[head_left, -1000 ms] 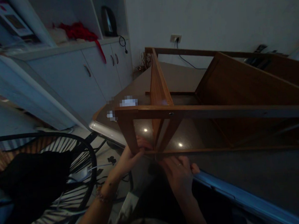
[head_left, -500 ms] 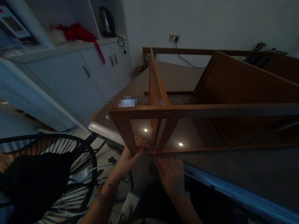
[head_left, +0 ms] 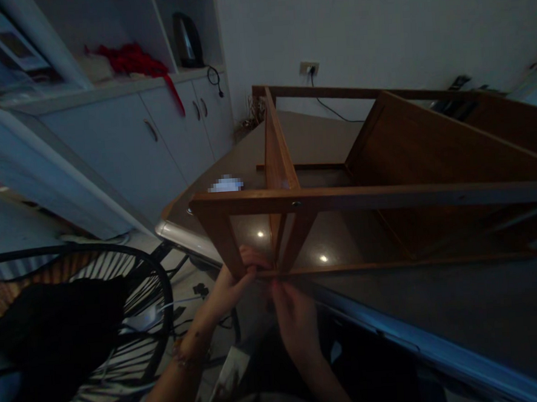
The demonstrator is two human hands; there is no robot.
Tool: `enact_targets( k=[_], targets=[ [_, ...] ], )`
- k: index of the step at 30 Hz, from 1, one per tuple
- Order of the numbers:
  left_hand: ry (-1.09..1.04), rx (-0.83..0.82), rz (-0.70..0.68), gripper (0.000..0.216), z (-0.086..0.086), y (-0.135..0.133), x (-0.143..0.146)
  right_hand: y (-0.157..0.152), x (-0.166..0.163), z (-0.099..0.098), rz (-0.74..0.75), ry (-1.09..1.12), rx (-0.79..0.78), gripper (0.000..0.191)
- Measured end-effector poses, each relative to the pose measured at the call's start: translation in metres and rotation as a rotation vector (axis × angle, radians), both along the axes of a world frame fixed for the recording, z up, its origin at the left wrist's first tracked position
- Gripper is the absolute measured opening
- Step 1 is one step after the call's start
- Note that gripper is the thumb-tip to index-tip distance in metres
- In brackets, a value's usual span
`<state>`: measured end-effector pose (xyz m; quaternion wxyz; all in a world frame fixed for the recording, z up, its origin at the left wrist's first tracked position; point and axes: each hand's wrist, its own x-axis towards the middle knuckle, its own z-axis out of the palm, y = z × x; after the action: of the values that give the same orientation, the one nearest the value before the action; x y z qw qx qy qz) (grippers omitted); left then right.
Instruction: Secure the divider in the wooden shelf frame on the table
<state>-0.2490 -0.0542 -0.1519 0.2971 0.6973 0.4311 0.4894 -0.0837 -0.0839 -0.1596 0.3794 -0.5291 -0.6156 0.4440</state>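
Note:
A brown wooden shelf frame (head_left: pixel 368 198) lies on its side on a dark glossy table (head_left: pixel 438 300). My left hand (head_left: pixel 230 282) grips the frame's near lower corner, fingers wrapped around the bottom rail beside a slanted upright. My right hand (head_left: pixel 293 311) is just right of it, fingertips pinched against the underside of the same rail where the upright panel (head_left: pixel 275 158) meets it. Whether the right hand holds a small part I cannot tell; the spot is dark.
A round black wire chair (head_left: pixel 97 308) with dark cloth sits at lower left. White cabinets (head_left: pixel 123 143) with a kettle (head_left: pixel 186 39) and red cloth (head_left: pixel 127 57) stand at the back left. A wall socket (head_left: pixel 308 68) with a cable is behind the frame.
My right hand has slid left and up along the table edge to the frame's lower rail. The left hand keeps its grip on the corner. The view has shifted slightly.

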Motion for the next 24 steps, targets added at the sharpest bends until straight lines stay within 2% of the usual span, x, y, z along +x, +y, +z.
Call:
enact_targets(
  k=[3,5,11,13,17,24],
  targets=[
    [0.004,-0.016,0.019,0.028,-0.002,0.000,0.000,0.000,-0.006,0.002,-0.003,0.354,-0.297,0.050],
    [0.008,-0.009,0.027,0.028,-0.003,0.000,0.000,0.001,-0.009,0.002,0.001,0.575,-0.427,0.050],
    [-0.004,-0.001,0.026,0.028,-0.002,0.000,0.000,-0.002,-0.010,0.008,-0.018,1.207,-0.887,0.020],
    [-0.007,0.002,0.023,0.027,-0.001,0.000,0.001,-0.003,-0.008,0.012,0.001,1.375,-0.998,0.018],
    [-0.016,0.001,0.030,0.026,0.000,-0.001,0.001,-0.003,-0.004,0.019,0.050,1.584,-1.072,0.017],
    [0.012,-0.015,0.038,0.028,0.000,-0.001,0.002,-0.003,-0.003,0.020,0.078,1.578,-1.012,0.011]
  ],
)
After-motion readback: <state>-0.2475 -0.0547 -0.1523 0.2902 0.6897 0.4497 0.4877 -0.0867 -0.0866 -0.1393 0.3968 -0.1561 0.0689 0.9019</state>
